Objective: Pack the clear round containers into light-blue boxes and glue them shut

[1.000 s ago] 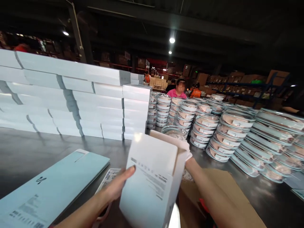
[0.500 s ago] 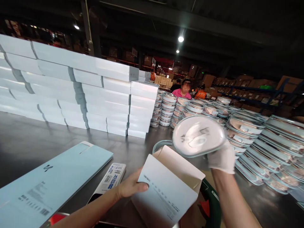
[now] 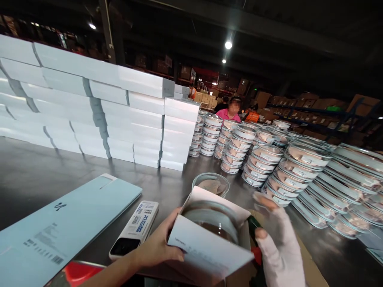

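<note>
My left hand [image 3: 157,247] grips the left side of an open white carton [image 3: 209,251] tilted toward me. A round glass container [image 3: 212,221] sits inside the carton's mouth. My right hand [image 3: 277,243], in a white fingerless glove, hovers just right of the carton with fingers spread and holds nothing. A single lidless glass bowl [image 3: 211,184] stands on the table right behind the carton.
Stacked white boxes [image 3: 89,115] form a wall at back left. Rows of lidded glass containers [image 3: 299,167] fill the right. A flat pale-blue carton [image 3: 60,227] and a handheld device [image 3: 136,229] lie at left on the metal table [image 3: 36,179]. A person in pink [image 3: 231,113] works beyond.
My right hand carried a round container from above the carton down into it and let go. The carton has tipped lower toward me.
</note>
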`<state>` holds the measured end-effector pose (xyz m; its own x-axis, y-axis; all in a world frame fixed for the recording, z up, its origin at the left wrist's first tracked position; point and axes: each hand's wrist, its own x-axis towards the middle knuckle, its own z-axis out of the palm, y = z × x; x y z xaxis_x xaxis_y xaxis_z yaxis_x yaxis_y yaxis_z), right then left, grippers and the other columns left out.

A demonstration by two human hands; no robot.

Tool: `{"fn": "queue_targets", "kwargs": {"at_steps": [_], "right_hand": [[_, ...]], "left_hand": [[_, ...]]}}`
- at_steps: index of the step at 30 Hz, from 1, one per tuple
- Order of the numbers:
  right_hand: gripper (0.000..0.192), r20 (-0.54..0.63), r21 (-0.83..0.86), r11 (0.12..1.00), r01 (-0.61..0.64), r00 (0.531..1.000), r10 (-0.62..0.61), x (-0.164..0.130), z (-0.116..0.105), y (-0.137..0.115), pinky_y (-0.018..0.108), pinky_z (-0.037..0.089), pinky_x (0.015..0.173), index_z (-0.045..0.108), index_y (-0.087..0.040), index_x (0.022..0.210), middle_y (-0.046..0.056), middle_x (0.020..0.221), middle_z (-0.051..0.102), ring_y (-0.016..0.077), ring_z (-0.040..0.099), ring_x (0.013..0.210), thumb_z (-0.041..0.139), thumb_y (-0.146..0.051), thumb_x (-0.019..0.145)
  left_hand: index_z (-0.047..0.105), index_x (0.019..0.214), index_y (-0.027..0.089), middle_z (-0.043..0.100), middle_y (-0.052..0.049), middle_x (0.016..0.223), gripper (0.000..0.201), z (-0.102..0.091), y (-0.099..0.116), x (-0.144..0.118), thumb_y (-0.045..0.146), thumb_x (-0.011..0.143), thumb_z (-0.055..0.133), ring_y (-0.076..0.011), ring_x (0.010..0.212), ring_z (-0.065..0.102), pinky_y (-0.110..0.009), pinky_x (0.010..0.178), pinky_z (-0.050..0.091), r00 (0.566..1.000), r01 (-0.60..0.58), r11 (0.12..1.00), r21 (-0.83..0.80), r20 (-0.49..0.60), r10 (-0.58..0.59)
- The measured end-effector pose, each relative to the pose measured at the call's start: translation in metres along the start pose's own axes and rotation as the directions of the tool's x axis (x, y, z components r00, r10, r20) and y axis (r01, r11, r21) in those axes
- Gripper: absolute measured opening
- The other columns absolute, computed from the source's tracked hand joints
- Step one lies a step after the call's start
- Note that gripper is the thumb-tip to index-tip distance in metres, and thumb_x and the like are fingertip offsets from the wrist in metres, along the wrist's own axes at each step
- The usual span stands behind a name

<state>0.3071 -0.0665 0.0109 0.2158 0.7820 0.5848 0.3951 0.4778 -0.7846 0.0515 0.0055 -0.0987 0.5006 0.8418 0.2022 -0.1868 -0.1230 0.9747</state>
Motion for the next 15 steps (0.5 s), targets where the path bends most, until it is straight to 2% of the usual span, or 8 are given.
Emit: {"fn": "queue_targets", "kwargs": {"at_steps": [2, 4, 6, 8, 10, 11, 13, 15], "right_hand": [[0.044, -0.069, 0.128, 0.992, 0.007, 0.998, 0.002, -0.026, 0.014, 0.013, 0.057, 0.034, 0.120, 0.055, -0.040, 0.132, 0.007, 0.152, 0.050, 0.0341, 0.043, 0.145, 0.065, -0.057, 0.092], [0.055, 0.000, 0.195, 0.980, -0.032, 0.999, 0.033, -0.047, 0.026, 0.029, 0.060, 0.041, 0.115, 0.051, -0.039, 0.138, 0.009, 0.160, 0.042, 0.0377, 0.040, 0.148, 0.057, -0.067, 0.091], [0.070, 0.108, 0.138, 0.987, -0.083, 0.992, 0.069, -0.064, 0.037, 0.042, 0.060, 0.046, 0.112, 0.052, -0.034, 0.142, 0.010, 0.166, 0.034, 0.0422, 0.036, 0.150, 0.053, -0.078, 0.086], [0.072, 0.116, 0.061, 0.992, -0.111, 0.988, 0.104, -0.076, 0.046, 0.049, 0.059, 0.045, 0.114, 0.060, -0.030, 0.137, 0.010, 0.167, 0.033, 0.0447, 0.033, 0.151, 0.053, -0.079, 0.085], [0.062, 0.065, 0.004, 0.988, -0.152, 0.986, 0.152, -0.083, 0.055, 0.049, 0.055, 0.045, 0.115, 0.060, -0.030, 0.140, 0.009, 0.165, 0.038, 0.0429, 0.036, 0.150, 0.052, -0.070, 0.092], [0.058, 0.039, -0.015, 0.984, -0.176, 0.984, 0.176, -0.084, 0.059, 0.047, 0.054, 0.047, 0.114, 0.053, -0.032, 0.147, 0.008, 0.165, 0.039, 0.0405, 0.038, 0.149, 0.050, -0.062, 0.097], [0.062, 0.008, -0.027, 0.984, -0.175, 0.984, 0.176, -0.082, 0.066, 0.042, 0.051, 0.049, 0.112, 0.027, -0.034, 0.161, 0.007, 0.165, 0.038, 0.0354, 0.041, 0.149, 0.044, -0.048, 0.103], [0.071, 0.003, -0.005, 0.994, -0.112, 0.994, 0.112, -0.077, 0.066, 0.039, 0.052, 0.049, 0.111, 0.007, -0.034, 0.164, 0.008, 0.167, 0.035, 0.0332, 0.040, 0.150, 0.043, -0.042, 0.103]], "left_hand": [[0.041, 0.149, 0.027, 0.063, -0.011, 0.124, 0.114, -0.001, -0.006, -0.008, 0.068, 0.055, 0.091, -0.0351, 0.103, 0.063, -0.048, 0.090, 0.053, 0.999, 0.014, 1.000, 0.005, -0.033, -0.014], [0.035, 0.153, 0.028, 0.052, -0.016, 0.143, 0.121, -0.002, -0.010, -0.015, 0.075, 0.054, 0.087, -0.0423, 0.122, 0.057, -0.056, 0.102, 0.047, 0.994, -0.074, 0.997, 0.020, -0.078, 0.075], [0.042, 0.149, 0.030, 0.036, -0.017, 0.158, 0.106, -0.001, -0.010, -0.020, 0.078, 0.063, 0.080, -0.0477, 0.142, 0.040, -0.060, 0.113, 0.037, 0.959, -0.261, 0.961, 0.092, -0.090, 0.269], [0.058, 0.137, 0.029, 0.030, -0.013, 0.163, 0.073, 0.004, -0.007, -0.024, 0.075, 0.081, 0.065, -0.0483, 0.148, 0.030, -0.059, 0.118, 0.031, 0.915, -0.372, 0.905, 0.203, -0.084, 0.395], [0.066, 0.126, 0.026, 0.038, -0.013, 0.160, 0.051, 0.012, -0.002, -0.025, 0.064, 0.097, 0.048, -0.0451, 0.144, 0.038, -0.055, 0.118, 0.033, 0.920, -0.313, 0.904, 0.291, -0.142, 0.364], [0.064, 0.126, 0.025, 0.042, -0.013, 0.157, 0.047, 0.017, 0.001, -0.025, 0.059, 0.101, 0.044, -0.0424, 0.141, 0.043, -0.053, 0.116, 0.036, 0.921, -0.262, 0.916, 0.304, -0.206, 0.331], [0.054, 0.130, 0.026, 0.045, -0.012, 0.154, 0.038, 0.025, 0.006, -0.024, 0.051, 0.103, 0.043, -0.0366, 0.136, 0.049, -0.048, 0.112, 0.042, 0.891, -0.194, 0.944, 0.266, -0.356, 0.283], [0.048, 0.129, 0.028, 0.043, -0.011, 0.155, 0.033, 0.029, 0.012, -0.022, 0.047, 0.102, 0.049, -0.0329, 0.138, 0.048, -0.045, 0.111, 0.043, 0.869, -0.158, 0.958, 0.239, -0.427, 0.250]]}}
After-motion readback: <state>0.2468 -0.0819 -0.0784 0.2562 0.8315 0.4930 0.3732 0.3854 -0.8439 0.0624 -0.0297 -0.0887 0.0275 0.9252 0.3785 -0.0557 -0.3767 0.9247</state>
